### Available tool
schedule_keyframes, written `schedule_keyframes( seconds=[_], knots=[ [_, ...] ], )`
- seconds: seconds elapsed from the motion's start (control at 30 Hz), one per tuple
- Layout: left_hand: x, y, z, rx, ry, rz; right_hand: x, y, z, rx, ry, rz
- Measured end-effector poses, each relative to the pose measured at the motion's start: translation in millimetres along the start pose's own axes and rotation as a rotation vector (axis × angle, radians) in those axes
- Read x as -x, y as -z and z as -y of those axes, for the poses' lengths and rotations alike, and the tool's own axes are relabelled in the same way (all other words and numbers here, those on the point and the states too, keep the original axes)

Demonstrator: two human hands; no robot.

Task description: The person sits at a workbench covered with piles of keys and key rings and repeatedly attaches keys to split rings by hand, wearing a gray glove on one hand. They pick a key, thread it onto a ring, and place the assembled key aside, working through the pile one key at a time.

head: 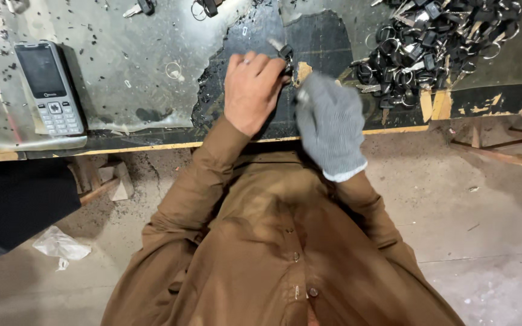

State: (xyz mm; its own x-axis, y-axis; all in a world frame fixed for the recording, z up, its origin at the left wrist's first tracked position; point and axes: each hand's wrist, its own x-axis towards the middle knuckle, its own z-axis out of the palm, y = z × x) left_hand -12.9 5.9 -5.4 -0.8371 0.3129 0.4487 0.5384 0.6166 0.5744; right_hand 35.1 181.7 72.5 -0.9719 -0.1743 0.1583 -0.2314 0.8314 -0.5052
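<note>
The table [152,140] runs across the top of the view, its near edge just beyond the person's brown-sleeved arms, with bare concrete floor [490,241] on the person's side of that edge. Both hands work close to that edge, on a dark worn patch where the shiny sheet covering has torn away. To the right of the hands lies a heap of black key fobs with metal rings [436,42], near but apart from them; the top edge of the view cuts the heap off. To the left of the hands, well apart, a grey push-button phone [48,87] lies flat, with open sheet between it and the hands.

The bare left hand [252,90] has its fingers [270,63] curled closed on a small black fob with a metal blade [284,53], which sits at the fingertips, just above the table. Most of the fob is hidden by the fingers, so its shape is hard to make out. The right hand [332,124], in a grey knit glove, touches the left at the fingertips; whether it grips anything I cannot tell, since its back faces the camera. A tan scrap [302,72] shows between the two hands.
</note>
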Motion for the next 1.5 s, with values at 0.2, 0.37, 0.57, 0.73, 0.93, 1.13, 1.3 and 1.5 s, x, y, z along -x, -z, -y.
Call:
schedule_keyframes(
  seconds=[0.2, 0.37, 0.57, 0.73, 0.93, 1.13, 1.3, 1.5],
  knots=[
    [18.0, 0.3, -14.7, 0.102, 0.143, -0.11, -4.6, -10.3, -0.6, -0.093, 0.079, -0.128],
    [13.1, 0.9, -5.2, 0.109, 0.126, -0.051, -21.8, -7.5, 4.8, 0.01, 0.064, 0.14],
    [14.0, -5.5, -9.5, 0.096, 0.178, -0.155, -23.8, -9.6, 3.0, -0.125, 0.109, -0.084],
    [10.2, -1.0, -5.2, 0.076, 0.144, -0.127, -24.9, -2.7, -1.9, -0.176, 0.144, -0.112],
    [8.8, 2.9, 1.8, 0.149, 0.069, -0.047, -40.3, -13.1, 17.4, 0.234, 0.171, 0.093],
    [-3.7, 40.6, -12.2, -0.186, 0.101, -0.087, -25.5, -9.7, -0.4, -0.059, 0.062, -0.041],
    [8.0, 56.0, -37.3, 0.462, 0.11, 0.159, 10.5, -15.9, -10.3, -0.458, -0.096, -0.102],
    [48.8, 23.3, -58.6, 0.992, 0.428, 0.024, 24.6, -21.2, -7.5, -0.846, -0.21, -0.104]
  ],
)
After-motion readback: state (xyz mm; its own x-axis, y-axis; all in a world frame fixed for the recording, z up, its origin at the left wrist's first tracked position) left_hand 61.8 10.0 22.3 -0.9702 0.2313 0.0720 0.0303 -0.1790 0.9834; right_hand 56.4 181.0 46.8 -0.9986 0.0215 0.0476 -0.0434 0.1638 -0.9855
